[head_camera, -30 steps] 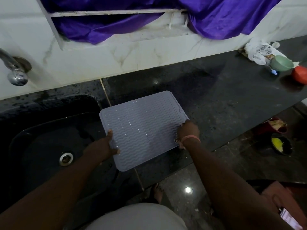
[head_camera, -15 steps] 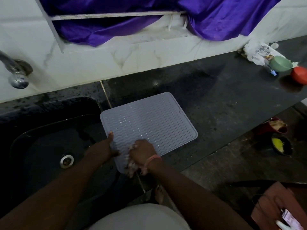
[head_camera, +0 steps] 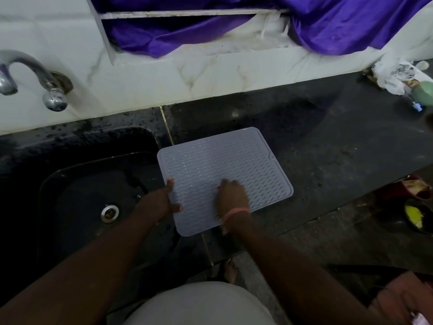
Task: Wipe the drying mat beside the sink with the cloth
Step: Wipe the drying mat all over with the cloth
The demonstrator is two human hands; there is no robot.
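Note:
A grey ribbed drying mat [head_camera: 225, 160] lies on the black counter, its left edge hanging over the sink [head_camera: 82, 184]. My left hand [head_camera: 157, 202] pinches that left edge, thumb on top. My right hand [head_camera: 232, 198] rests on the near middle of the mat, fingers curled over the cloth [head_camera: 224, 229]. Only small pale bits of the cloth show past the hand, near the wrist and at the fingertips.
A metal tap [head_camera: 35, 76] juts from the marble wall over the sink. Purple fabric [head_camera: 328, 24] hangs above. At the counter's far right sit a crumpled plastic bag [head_camera: 393, 76] and a green bowl [head_camera: 424, 92]. Bare counter [head_camera: 328, 148] stretches right of the mat.
My right hand swept with the cloth from the mat's right edge to its near left corner, then back toward the middle. My left hand kept hold of the left edge.

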